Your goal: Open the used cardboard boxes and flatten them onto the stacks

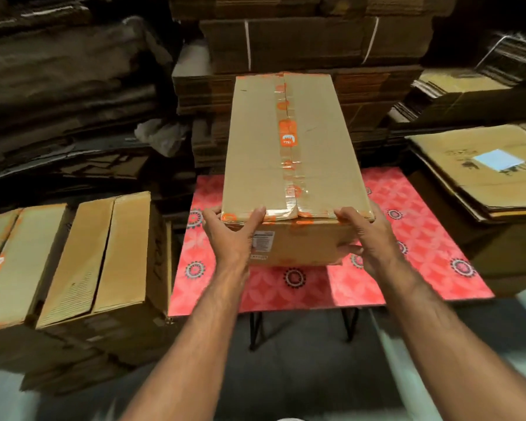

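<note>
we grip the taped box [289,147] by its near end over the red table [422,238], left hand [231,235] and right hand [368,235] with fingers curled round its corners, likely steadying it so the tape can be opened.

Small table [422,238] in front of me: pink patterned top with dark round motifs, black wire legs [255,332] underneath. Crumpled whitish plastic [161,135] wedged further back on the left. Grey floor [301,375] below me.

Cardboard storeroom or recycling depot; tall strapped bundles of flattened brown corrugated cartons [286,44] fill back wall; more flattened brown sheets [480,174] piled right.
</note>
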Demonstrator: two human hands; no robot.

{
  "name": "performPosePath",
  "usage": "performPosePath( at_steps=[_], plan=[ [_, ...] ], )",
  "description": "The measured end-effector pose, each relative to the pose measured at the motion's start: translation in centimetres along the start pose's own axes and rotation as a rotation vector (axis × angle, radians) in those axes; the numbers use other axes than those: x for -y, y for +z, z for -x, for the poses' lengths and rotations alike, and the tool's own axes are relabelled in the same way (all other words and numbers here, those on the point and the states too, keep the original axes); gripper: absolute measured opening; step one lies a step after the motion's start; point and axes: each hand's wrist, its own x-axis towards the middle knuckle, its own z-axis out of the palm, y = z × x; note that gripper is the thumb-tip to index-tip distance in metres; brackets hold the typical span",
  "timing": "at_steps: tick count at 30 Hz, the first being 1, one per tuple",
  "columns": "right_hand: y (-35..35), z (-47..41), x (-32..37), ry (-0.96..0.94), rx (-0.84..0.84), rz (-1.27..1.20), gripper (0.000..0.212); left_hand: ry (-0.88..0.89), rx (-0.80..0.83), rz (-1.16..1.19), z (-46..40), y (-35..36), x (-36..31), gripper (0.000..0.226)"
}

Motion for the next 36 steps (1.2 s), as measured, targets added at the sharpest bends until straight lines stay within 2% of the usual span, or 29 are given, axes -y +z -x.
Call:
performPosePath(
  at_steps=[7,14,19,21,25,30,36],
  plan=[
    [-9.9,-3.2,-1.5,0.04,-0.017,0.016,0.037,-0.019,0.024,-0.084,5.4,7.8,3.0,0.073],
    [-14.5,-4.6,-5.3,0.095,0.002,0.039,0.052,-0.097,0.037,-0.194,8.4,10.2,7.0,0.075],
    [-15.9,-4.3,-7.8,0.077,0.003,0.177,0.075,-0.106,0.158,-0.371,10.0,9.2,8.0,0.078],
    [-16.2,-4.5,-8.5,0.082,0.002,0.196,0.082,-0.103,0.166,-0.37,9.9,9.2,8.2,0.08],
    [-15.9,-5.3,-8.7,0.086,0.0,0.18,0.091,-0.143,0.14,-0.31,9.4,9.8,8.3,0.069],
    [-15.4,-6.4,-8.7,0.091,-0.002,0.174,0.087,-0.234,0.166,-0.232,7.7,10.4,7.7,0.077],
    [-15.3,-6.8,-9.3,0.098,-0.004,0.156,0.087,-0.262,0.179,-0.185,8.2,10.6,7.2,0.082]
  ],
)
